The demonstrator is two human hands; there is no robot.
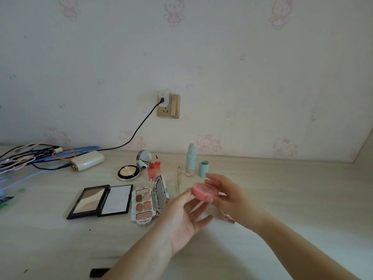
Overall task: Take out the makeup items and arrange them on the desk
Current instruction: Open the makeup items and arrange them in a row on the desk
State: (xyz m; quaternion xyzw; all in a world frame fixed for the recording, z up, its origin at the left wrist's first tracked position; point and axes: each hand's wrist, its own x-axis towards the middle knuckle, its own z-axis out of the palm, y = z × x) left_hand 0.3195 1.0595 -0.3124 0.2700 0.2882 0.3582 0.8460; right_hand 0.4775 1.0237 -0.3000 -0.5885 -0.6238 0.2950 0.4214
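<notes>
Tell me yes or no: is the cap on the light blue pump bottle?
No: the light blue cap stands on the desk just right of the pump bottle, whose nozzle is bare.

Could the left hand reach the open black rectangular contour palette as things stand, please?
Probably yes. The left hand is open, only its fingertips touching the pink round compact that the right hand grips, and bare desk lies before the black contour palette.

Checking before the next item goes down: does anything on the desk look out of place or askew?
Nothing spilled or broken. The blue bottle stands uncapped, its cap beside it. A pencil lies loose between the eyeshadow palette and the bottle. The pink compact is off the desk, in the right hand.
</notes>
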